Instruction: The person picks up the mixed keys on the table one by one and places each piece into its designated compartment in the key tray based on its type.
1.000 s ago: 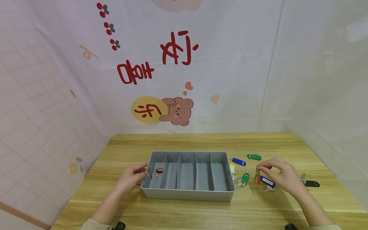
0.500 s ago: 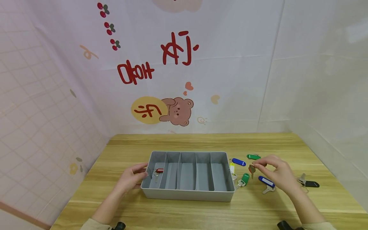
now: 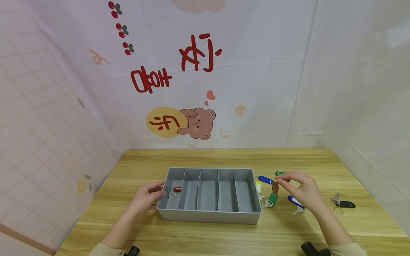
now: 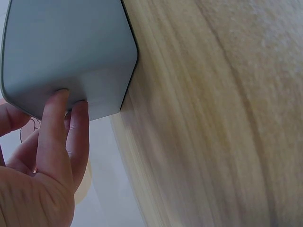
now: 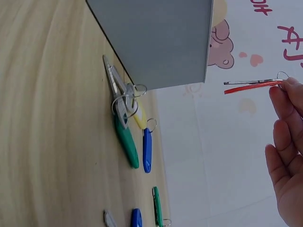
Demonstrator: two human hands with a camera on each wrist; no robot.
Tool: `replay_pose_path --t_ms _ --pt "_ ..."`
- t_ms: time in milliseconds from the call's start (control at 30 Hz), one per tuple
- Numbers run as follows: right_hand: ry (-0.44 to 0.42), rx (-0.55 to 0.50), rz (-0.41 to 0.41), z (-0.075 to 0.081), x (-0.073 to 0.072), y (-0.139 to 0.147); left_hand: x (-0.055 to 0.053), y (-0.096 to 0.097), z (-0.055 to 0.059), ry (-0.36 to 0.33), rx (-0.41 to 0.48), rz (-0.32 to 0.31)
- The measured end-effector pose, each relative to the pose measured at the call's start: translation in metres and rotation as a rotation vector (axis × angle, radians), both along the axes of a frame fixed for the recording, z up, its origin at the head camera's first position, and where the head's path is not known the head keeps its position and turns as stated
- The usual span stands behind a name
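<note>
A grey divided organizer box (image 3: 208, 217) stands on the table, with a red-tagged key (image 3: 176, 190) in its leftmost compartment. My left hand (image 3: 148, 197) holds the box's left wall; in the left wrist view its fingertips (image 4: 60, 97) press the outside and the thumb is at the rim. To the right of the box, my right hand (image 3: 301, 186) pinches the ring of a key with a red tag (image 3: 275, 188). This key and its tag (image 5: 251, 87) hang in the air, apart from the table in the right wrist view.
Right of the box lie keys with a yellow tag (image 3: 258, 186), a blue tag (image 3: 265, 180), a green tag (image 3: 273, 199), another blue tag (image 3: 295, 201) and a black tag (image 3: 347, 204). A second green tag (image 3: 278, 173) is partly behind my right hand. A printed cloth (image 3: 262, 89) rises behind.
My right hand has moved left toward the box, carrying the red-tagged key away from above the nearer blue-tagged key. My left hand and the box have stayed in place.
</note>
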State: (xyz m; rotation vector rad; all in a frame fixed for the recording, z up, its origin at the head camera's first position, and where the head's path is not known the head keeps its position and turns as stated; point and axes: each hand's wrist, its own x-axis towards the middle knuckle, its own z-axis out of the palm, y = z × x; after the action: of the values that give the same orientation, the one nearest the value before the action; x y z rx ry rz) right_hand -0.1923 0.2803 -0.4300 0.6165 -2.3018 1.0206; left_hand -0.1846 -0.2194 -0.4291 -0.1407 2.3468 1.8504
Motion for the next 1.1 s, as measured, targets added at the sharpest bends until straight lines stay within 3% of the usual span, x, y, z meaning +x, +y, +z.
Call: replay_pose_path --t_ms 500,800,1100 --pt "0.066 -0.068 0.073 0.01 -0.008 -0.024 0.0 0.001 0.0 0.002 0.01 0.004" --pt "0.031 -0.098 0.123 0.013 -0.009 -0.034 -0.001 0.001 -0.001 0.0 0.01 -0.002" --pt "0.089 -0.109 0.171 0.028 -0.009 -0.055 -0.002 0.0 -0.001 -0.004 -0.011 0.006"
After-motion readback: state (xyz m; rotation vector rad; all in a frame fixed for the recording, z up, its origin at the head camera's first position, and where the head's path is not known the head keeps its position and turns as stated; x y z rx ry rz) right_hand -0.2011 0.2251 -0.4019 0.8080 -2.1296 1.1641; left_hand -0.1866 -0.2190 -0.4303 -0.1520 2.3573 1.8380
